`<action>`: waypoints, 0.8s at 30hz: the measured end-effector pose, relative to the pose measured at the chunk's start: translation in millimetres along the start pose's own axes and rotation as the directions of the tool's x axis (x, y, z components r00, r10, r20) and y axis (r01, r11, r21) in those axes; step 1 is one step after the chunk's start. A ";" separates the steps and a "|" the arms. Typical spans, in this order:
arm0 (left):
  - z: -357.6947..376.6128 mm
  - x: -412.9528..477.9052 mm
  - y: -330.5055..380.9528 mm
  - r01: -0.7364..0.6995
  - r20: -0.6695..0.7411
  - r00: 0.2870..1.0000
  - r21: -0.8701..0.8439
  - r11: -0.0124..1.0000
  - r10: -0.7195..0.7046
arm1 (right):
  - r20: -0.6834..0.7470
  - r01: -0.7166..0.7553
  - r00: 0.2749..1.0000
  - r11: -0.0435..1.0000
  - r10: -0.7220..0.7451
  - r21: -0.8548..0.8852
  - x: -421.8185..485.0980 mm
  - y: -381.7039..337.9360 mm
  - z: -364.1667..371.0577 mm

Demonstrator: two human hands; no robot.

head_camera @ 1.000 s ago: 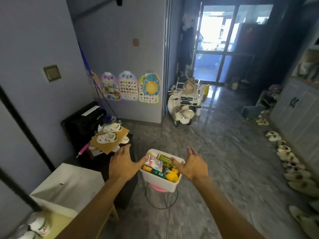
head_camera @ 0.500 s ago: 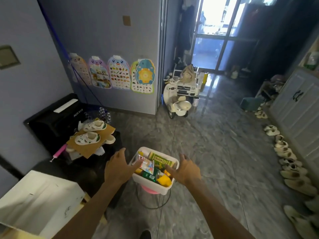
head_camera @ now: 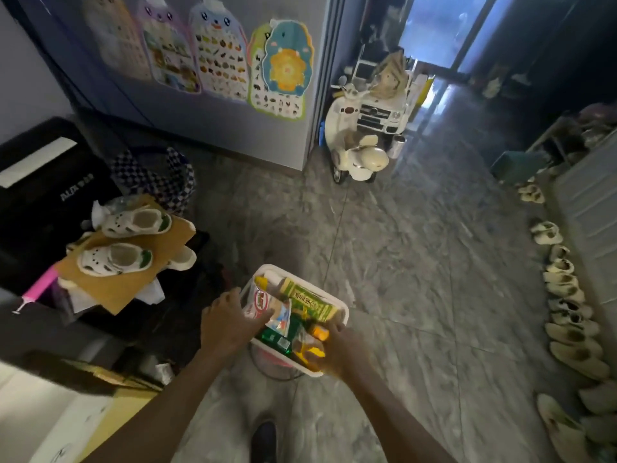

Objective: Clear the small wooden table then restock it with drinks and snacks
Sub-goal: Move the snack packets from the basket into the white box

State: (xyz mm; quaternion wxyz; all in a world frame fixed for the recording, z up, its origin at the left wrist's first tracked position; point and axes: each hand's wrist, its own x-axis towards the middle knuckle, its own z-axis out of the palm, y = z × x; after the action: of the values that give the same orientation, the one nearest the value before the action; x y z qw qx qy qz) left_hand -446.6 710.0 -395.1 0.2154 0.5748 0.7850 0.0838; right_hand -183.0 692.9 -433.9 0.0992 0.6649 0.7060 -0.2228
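Your left hand [head_camera: 230, 324] grips the left rim of the white plastic bin [head_camera: 344, 312], thumb hooked over the edge onto the packets inside. Your right hand [head_camera: 342, 345] grips the bin's near right corner, fingers curled over the rim. The bin sits low and centre in the frame, on a pink stool [head_camera: 267, 357] standing on the grey marble floor [head_camera: 417, 262].

It is packed full. A long green packet [head_camera: 310, 300] lies along the far side, a red-and-white snack packet [head_camera: 263, 300] leans at the left, and an orange-capped bottle [head_camera: 319, 333] lies just beside your right hand's fingers.

At centre left, a pair of small white sandals [head_camera: 137, 222] rests on a sheet of cardboard [head_camera: 123, 289], with a checkered bag [head_camera: 160, 178] behind it. A cream toy scooter [head_camera: 357, 158] and a white toy car [head_camera: 380, 116] stand at upper centre, beside the wall with picture charts [head_camera: 287, 68]. A row of slippers [head_camera: 567, 295] lines the right edge.
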 end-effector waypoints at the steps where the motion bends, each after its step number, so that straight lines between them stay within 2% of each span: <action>1: 11.2 10.4 -1.1 0.013 0.008 1.000 0.010 1.000 -0.013 | 0.009 0.016 1.000 1.000 -0.017 0.020 8.1 -0.8 9.2; 12: 163.9 127.3 -62.1 0.254 0.132 0.960 -0.051 0.966 -0.246 | 0.129 0.019 0.991 0.997 -0.028 0.073 123.2 49.2 157.7; 18: 226.8 163.1 -80.7 0.278 0.208 0.948 -0.164 0.947 -0.242 | 0.084 0.133 0.987 0.990 -0.137 0.045 157.2 58.8 231.1; 22: 236.6 168.1 -79.8 0.219 0.188 0.968 -0.320 0.922 -0.164 | 0.025 0.183 0.983 0.983 -0.184 0.031 162.4 58.8 243.5; 24: 234.3 169.0 -77.1 0.184 0.149 0.979 -0.341 0.922 -0.140 | 0.015 0.204 0.979 0.978 -0.205 0.049 162.7 59.1 239.0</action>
State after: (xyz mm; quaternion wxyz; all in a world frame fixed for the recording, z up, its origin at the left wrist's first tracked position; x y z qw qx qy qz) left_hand -453.3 816.3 -674.5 0.3687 0.4638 0.7875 0.1698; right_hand -177.8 732.7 -726.2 0.0671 0.5885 0.7643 -0.2549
